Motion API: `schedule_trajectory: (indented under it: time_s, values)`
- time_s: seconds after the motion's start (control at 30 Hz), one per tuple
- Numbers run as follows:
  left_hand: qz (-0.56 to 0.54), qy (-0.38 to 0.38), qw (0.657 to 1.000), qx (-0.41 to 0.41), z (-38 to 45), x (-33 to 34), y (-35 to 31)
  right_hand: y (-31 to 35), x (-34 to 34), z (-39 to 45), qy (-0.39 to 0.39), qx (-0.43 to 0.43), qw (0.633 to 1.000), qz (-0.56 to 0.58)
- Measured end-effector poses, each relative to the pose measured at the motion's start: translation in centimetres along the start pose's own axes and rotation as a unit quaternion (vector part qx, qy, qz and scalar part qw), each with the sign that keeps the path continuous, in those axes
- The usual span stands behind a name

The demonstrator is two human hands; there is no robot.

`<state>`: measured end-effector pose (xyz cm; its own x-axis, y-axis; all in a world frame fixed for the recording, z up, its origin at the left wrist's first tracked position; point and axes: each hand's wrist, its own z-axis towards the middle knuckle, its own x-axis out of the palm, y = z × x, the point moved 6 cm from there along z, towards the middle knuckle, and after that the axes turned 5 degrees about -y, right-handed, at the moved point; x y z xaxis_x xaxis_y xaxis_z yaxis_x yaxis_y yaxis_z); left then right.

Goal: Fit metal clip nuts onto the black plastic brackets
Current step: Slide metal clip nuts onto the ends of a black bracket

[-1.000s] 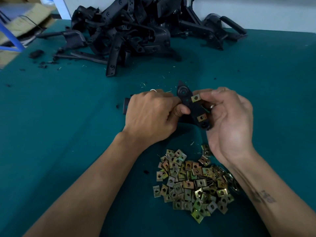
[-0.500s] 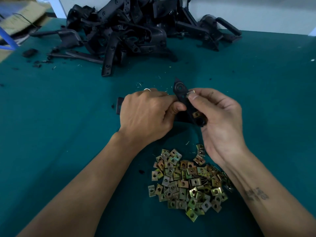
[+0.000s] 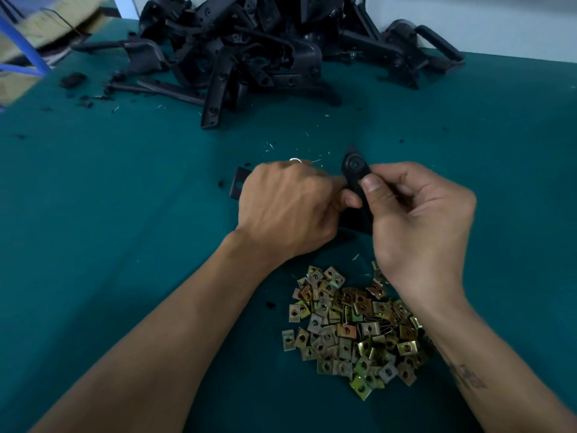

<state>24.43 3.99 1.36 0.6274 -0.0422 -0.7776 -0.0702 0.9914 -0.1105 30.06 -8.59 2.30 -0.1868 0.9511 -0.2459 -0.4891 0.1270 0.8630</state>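
A: Okay, where's the bracket (image 3: 354, 176)?

B: Mid-table, lifted between both hands, above the green table cover (image 3: 125, 214). Black plastic, L-ish. One arm runs up and away from the person, rounded end with a round hole pointing to the far edge, leaning slightly left. The other part runs left under the left hand; a flat black end with a hole (image 3: 239, 184) sticks out past the knuckles.

A: Long axis?

B: Visible arm is roughly near-to-far, a bit tilted. Full length is hidden by the hands, so can't tell the overall axis.

A: Left hand (image 3: 287, 207)?

B: Fingers curled round the bracket's left part, thumb tip against the upright arm. Ring on one finger.

A: Right hand (image 3: 418, 220)?

B: Pinching the upright arm, thumb pressed on its front face just below the round end, fingers curled behind. Whether a nut sits under the thumb, can't tell.

A: Clip nuts?

B: Loose heap of clip nuts (image 3: 352, 329), brassy and silvery, on the cover near the person, just below the hands, partly under the right wrist.

A: Anything else?

B: Pile of black brackets (image 3: 249, 54) at the far side, well apart from the hands. Black crumbs and small shavings scattered on the cover. Cardboard (image 3: 46, 29) at the far left corner, blurred.
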Motion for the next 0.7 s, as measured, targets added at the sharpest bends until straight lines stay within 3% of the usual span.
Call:
schedule_trajectory:
  time_s: [0.3, 0.47, 0.6, 0.7]
  values:
    - [0.01, -0.04, 0.999, -0.031, -0.2, -0.4, 0.6, -0.4, 0.5, -0.2, 0.041, 0.025, 0.997, 0.056]
    - [-0.007, -0.046, 0.996, -0.076, -0.1, -0.9, 1.4, 1.3, 1.3, -0.7, 0.15, -0.089, 0.98, -0.092]
    - [0.015, -0.018, 0.994, -0.11, -0.2, -0.5, 1.7, 1.8, 2.0, -0.7, 0.196, -0.177, 0.914, -0.309]
    - [0.031, 0.003, 0.993, -0.118, -0.2, -0.6, 1.7, 1.4, 2.1, -0.5, 0.225, -0.169, 0.912, -0.298]
